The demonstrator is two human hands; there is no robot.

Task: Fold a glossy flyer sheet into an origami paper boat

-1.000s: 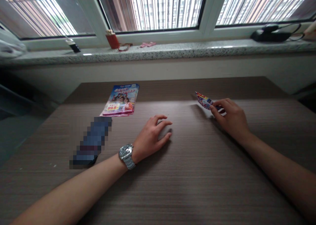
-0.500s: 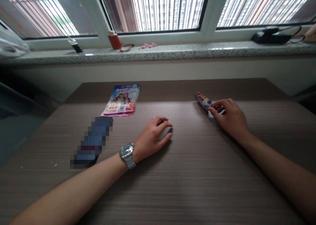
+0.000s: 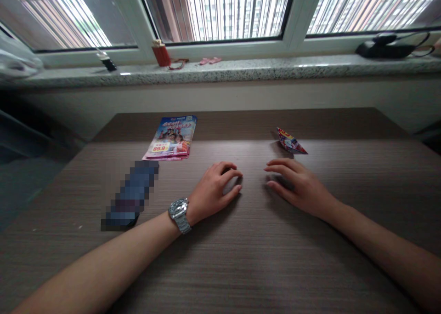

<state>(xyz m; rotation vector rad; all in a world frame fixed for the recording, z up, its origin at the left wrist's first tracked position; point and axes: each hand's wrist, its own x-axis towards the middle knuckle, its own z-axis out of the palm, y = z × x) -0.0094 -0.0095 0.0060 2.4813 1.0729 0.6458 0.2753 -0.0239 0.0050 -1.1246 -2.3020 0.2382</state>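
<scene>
My left hand [image 3: 217,187], with a metal watch [image 3: 179,214] on its wrist, rests on the table [image 3: 241,268] with curled fingers apart and nothing in them. Facing it from the right, my right hand [image 3: 296,185] is open and empty, held low at the table with its fingertips pointing left. Just beyond the right hand stands a small folded paper piece [image 3: 291,142] with colourful print, apart from the fingers. A stack of printed flyers [image 3: 174,137] lies at the far left of the table.
A blurred-out dark flat object [image 3: 132,194] lies left of my left wrist. On the granite windowsill [image 3: 248,72] behind the table are a red bottle-like item [image 3: 161,54], a small dark bottle [image 3: 107,62], pink pieces [image 3: 209,61] and a black device with a cable [image 3: 386,47].
My right hand has let go of the folded paper and moved left and nearer to me. The paper stays standing on the table. My left hand keeps its place.
</scene>
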